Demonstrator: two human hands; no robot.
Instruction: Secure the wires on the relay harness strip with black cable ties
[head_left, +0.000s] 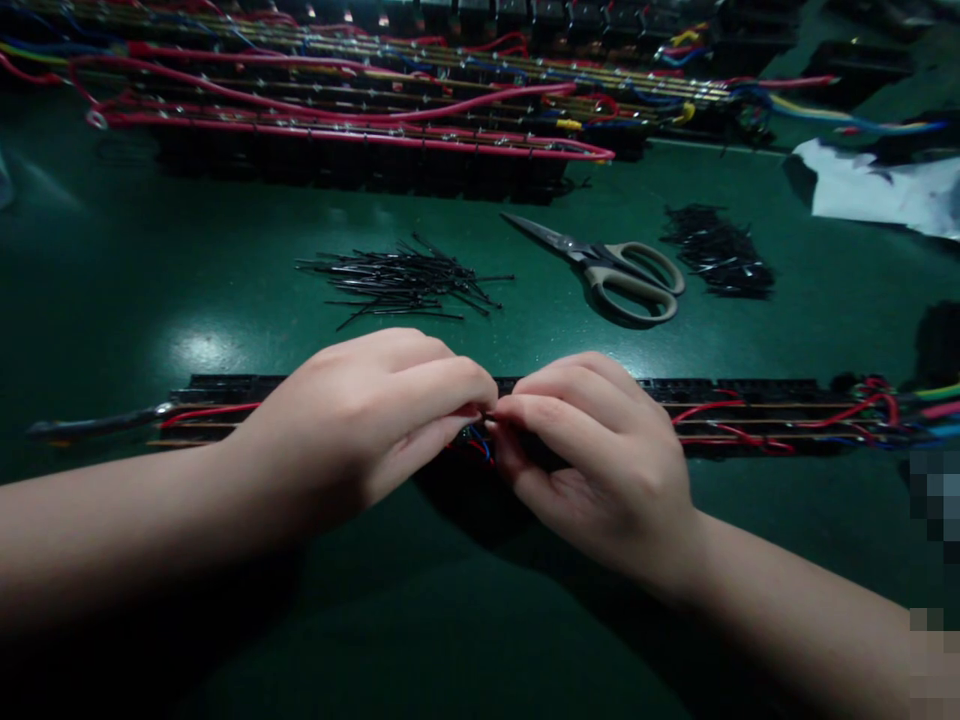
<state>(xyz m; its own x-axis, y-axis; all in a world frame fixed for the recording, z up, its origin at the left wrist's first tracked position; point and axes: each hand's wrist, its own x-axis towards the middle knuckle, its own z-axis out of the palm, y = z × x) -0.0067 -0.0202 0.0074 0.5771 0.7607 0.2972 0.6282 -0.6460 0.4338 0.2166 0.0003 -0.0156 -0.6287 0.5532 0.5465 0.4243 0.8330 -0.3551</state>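
A long black strip of relay blocks with red, blue and yellow wires (750,415) lies across the green table in front of me. My left hand (375,420) and my right hand (592,450) meet over its middle, both with fingers curled and fingertips pinched together at one spot on the wires. What they pinch is tiny and dark; it may be a black cable tie, but I cannot make it out. A loose pile of black cable ties (405,285) lies just beyond my hands.
Grey-handled scissors (607,270) lie shut behind my right hand. A second heap of black ties (716,250) sits further right. Several finished wired strips (360,120) are stacked along the back. White paper (877,190) lies at the far right.
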